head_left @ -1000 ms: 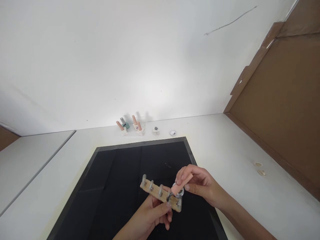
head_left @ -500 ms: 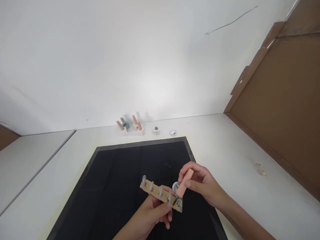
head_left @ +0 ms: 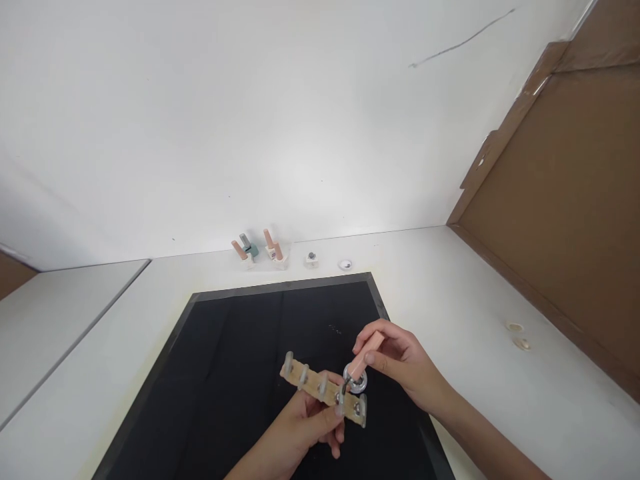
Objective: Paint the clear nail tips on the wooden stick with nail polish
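My left hand (head_left: 305, 430) holds a small wooden strip (head_left: 320, 389) from below, over the black mat (head_left: 235, 373). Several clear false nail tips stand along the strip. My right hand (head_left: 400, 363) pinches a peach-pink nail polish brush cap (head_left: 364, 355), with its brush end down at the strip's second nail tip from the right. A small round silver pot (head_left: 357, 382) sits on the mat just behind that end of the strip.
Several nail polish bottles (head_left: 257, 250) stand against the white wall at the back of the white table, with two small pots (head_left: 327, 260) beside them. Two pale round caps (head_left: 518, 335) lie on the table at right. A brown cardboard panel (head_left: 560, 193) lines the right side.
My right hand has tilted the pink cap and shifted its brush tip along the right end of the strip. My left hand and the strip stayed almost still.
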Tool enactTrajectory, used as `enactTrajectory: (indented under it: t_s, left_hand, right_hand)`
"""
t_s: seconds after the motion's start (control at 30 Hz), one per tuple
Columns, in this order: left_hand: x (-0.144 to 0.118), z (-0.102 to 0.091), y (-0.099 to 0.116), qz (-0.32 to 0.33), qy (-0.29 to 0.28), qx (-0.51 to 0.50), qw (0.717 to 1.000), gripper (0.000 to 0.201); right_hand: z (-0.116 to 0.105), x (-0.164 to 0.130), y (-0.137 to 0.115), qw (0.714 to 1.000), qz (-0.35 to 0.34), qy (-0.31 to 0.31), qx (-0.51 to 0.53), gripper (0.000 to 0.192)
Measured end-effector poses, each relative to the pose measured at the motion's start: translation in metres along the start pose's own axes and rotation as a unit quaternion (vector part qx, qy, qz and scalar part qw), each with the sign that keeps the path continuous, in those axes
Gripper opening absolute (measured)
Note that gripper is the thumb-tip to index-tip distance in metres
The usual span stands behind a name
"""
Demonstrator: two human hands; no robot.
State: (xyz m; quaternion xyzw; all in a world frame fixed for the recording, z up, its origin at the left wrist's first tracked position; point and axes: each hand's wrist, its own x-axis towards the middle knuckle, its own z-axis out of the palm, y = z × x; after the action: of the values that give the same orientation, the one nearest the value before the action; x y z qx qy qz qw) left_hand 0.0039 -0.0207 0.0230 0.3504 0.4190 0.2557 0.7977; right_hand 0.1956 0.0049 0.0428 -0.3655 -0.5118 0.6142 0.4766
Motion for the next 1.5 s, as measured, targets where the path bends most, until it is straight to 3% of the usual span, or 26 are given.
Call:
enactTrajectory:
  t_s: [0.13, 0.4, 0.73, 1.0, 1.27, 1.43, 1.5]
  left_hand:
    - [-0.0003, -0.0002, -0.0019, 0.001, 0.003, 0.000, 1.000, 0.046]
    - [-0.0010, 0.0008, -0.0003, 0.013, -0.015, 0.023, 1.000, 0.041]
    - [-0.0011, 0.0019, 0.0027, 0.002, -0.011, 0.032, 0.999, 0.041]
    - [-0.0004, 0.0026, 0.0006, 0.005, -0.001, 0.043, 0.999, 0.040]
    - [-0.0005, 0.0031, 0.0057, -0.002, 0.006, 0.058, 0.998, 0.042]
    - [-0.0013, 0.0032, 0.0047, -0.006, 0.010, 0.056, 0.998, 0.046]
    - [-0.0014, 0.0032, 0.0045, -0.006, 0.008, 0.054, 0.999, 0.046]
  right_hand:
    - [-0.0015, 0.0002, -0.0005, 0.999, -0.003, 0.034, 0.013, 0.011]
    - [0.0004, -0.0041, 0.0057, 0.998, -0.010, -0.064, 0.003, 0.013]
    - [-0.0027, 0.0010, 0.0018, 0.998, -0.013, 0.050, -0.024, 0.008]
    - [0.0020, -0.0064, 0.0005, 0.997, -0.032, -0.055, -0.049, 0.010]
    - [-0.0024, 0.0009, 0.0009, 0.994, -0.036, 0.070, -0.072, 0.009]
    - [0.0004, -0.0026, -0.0021, 0.995, -0.054, -0.024, -0.076, 0.010]
    - [0.0029, -0.0034, -0.0035, 0.994, -0.044, -0.030, -0.094, 0.009]
